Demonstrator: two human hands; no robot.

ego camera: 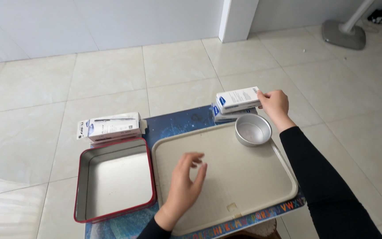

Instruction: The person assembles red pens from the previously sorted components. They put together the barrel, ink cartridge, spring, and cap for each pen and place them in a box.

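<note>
**A:** What is nearest to you?

**B:** My left hand (184,186) hovers over the near middle of a beige tray (226,194). The fingers are loosely curled and spread, holding nothing; I cannot tell whether they touch the tray. The tray lies on a dark blue mat (177,124) with coloured letters along its near edge, and the mat lies on a pale tiled floor (111,71).

**A:** And beside the tray?

**B:** Just left of it sits an open square tin (113,183) with a red rim, partly on the mat's left edge.

**A:** Farther out?

**B:** A small round metal bowl (253,129) stands in the tray's far right corner. Beyond it, at the mat's far right corner, my right hand (274,104) grips the right end of a small white and blue carton (238,99), fingers pressed around it. That carton rests on top of a second similar carton (226,117). Past the tin's far edge lies another white carton (111,126), longer, on its side.

**A:** Anything beyond?

**B:** A grey stand base (343,34) near the far wall.
</note>
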